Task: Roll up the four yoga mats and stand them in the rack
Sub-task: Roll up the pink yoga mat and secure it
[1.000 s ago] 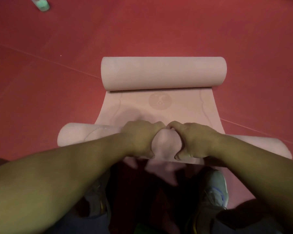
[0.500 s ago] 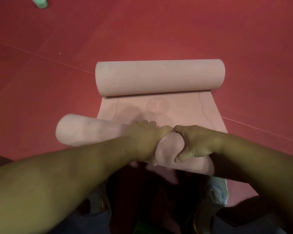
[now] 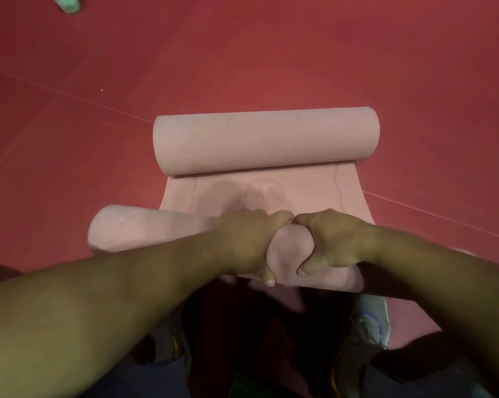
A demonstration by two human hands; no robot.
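On the red floor [image 3: 271, 67] before you, your left hand [image 3: 242, 242] and right hand [image 3: 331, 239] both grip the near roll [image 3: 145, 228] of the pink yoga mat [image 3: 308, 191], its far end also rolled.

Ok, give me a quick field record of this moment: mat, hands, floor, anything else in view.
mat: pink mat, curled at both ends, flat strip between
far roll: lying free on the floor, untouched
near roll: under both hands
left hand: grips near roll
right hand: grips near roll, beside the left
floor: red
other: green object at top left edge, cut off
rack: not in view
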